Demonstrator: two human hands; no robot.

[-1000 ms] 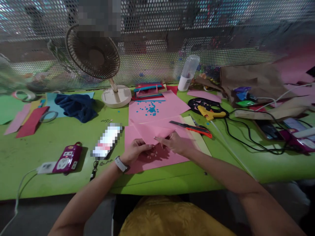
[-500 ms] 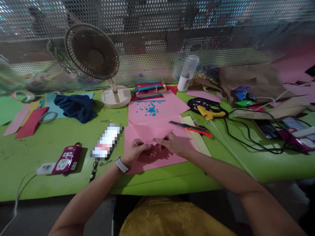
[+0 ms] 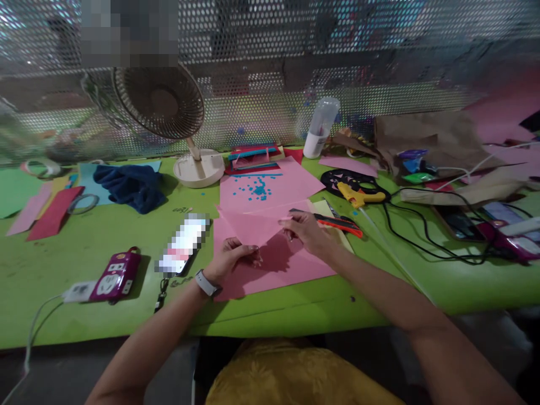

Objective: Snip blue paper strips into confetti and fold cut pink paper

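Observation:
A piece of pink paper (image 3: 252, 226) is raised at a slant over a larger pink sheet (image 3: 270, 277) lying on the green table. My left hand (image 3: 231, 260), with a watch on the wrist, is closed at the paper's lower edge, thumb on top. My right hand (image 3: 307, 232) pinches the paper's right edge between thumb and fingers. Just beyond the right hand lies an orange and black utility knife (image 3: 341, 225). Further back, small blue paper bits (image 3: 260, 190) are scattered on another pink sheet (image 3: 291, 183).
To the left are a phone (image 3: 183, 246), a purple power bank (image 3: 116, 277), a dark blue cloth (image 3: 130, 185) and a fan (image 3: 198, 167). At right lie a yellow glue gun (image 3: 360, 196), black cables (image 3: 394, 233) and brown paper (image 3: 426, 138). A white bottle (image 3: 316, 142) stands near the mesh.
My right hand has moved right and slightly up, away from my left hand, with the paper's edge in it. The left hand has barely moved.

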